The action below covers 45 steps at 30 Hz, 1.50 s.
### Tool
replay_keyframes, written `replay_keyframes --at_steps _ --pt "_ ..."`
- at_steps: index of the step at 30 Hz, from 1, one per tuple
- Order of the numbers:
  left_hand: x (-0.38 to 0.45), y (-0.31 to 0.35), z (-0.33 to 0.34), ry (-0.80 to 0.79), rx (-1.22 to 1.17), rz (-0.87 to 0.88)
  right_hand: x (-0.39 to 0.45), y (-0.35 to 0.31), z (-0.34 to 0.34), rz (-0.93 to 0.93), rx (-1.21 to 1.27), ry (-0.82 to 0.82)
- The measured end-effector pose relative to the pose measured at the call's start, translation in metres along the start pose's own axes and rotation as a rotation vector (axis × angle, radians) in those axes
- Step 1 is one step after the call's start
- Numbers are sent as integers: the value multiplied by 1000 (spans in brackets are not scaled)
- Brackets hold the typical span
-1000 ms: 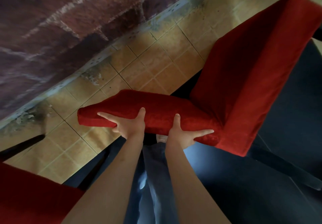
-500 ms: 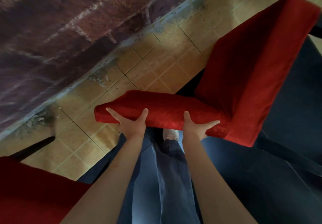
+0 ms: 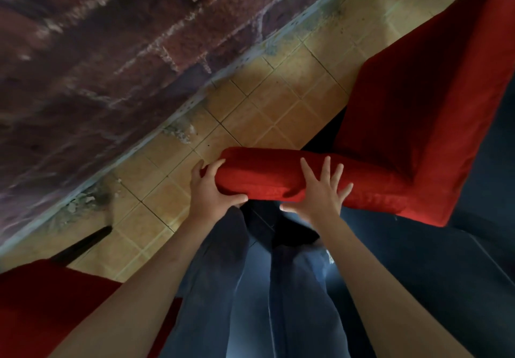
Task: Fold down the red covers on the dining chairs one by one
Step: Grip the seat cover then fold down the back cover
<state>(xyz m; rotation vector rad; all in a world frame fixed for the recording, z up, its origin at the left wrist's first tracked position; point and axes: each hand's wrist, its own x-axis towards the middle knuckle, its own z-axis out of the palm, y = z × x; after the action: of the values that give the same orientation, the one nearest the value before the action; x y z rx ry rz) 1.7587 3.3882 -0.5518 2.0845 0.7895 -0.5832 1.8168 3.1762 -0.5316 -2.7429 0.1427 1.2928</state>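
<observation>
A dining chair with a red cover [image 3: 418, 123] stands in front of me, its seat running up to the right. The covered top of the chair back [image 3: 267, 176] lies across the middle of the view. My left hand [image 3: 211, 190] wraps around the left end of that red top, thumb underneath and fingers over the far side. My right hand [image 3: 320, 190] lies flat on the cover with its fingers spread, thumb below the edge. The chair's frame is hidden under the fabric.
A second red-covered chair [image 3: 41, 310] fills the bottom left corner, with a dark chair leg [image 3: 83, 243] beside it. A brick wall [image 3: 111, 65] runs along the upper left above tan floor tiles [image 3: 278, 107]. My jeans [image 3: 250, 302] and a dark blue surface [image 3: 446, 274] lie below.
My left hand slid to the left end of the chair back and closed around it. My right hand moved up onto the cover and spread flat. The view shifted left.
</observation>
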Motion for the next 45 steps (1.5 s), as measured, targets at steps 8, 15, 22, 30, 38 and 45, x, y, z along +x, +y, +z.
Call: replay_keyframes --at_steps 8,15,22,30,38,45 --pt "4 -18 6 73 7 164 26 3 2 -145 -119 19" --pt "16 -27 -4 10 95 267 35 -1 0 -315 -249 57" --pt "26 -34 -10 -56 106 350 40 -1 -4 -415 -339 23" --pt "32 -41 -13 -116 134 399 41 4 1 -484 -379 74" --pt "36 -39 -17 -101 223 468 43 4 2 -510 -425 131" --pt "35 -44 -21 -99 237 567 39 5 5 -480 -432 153"
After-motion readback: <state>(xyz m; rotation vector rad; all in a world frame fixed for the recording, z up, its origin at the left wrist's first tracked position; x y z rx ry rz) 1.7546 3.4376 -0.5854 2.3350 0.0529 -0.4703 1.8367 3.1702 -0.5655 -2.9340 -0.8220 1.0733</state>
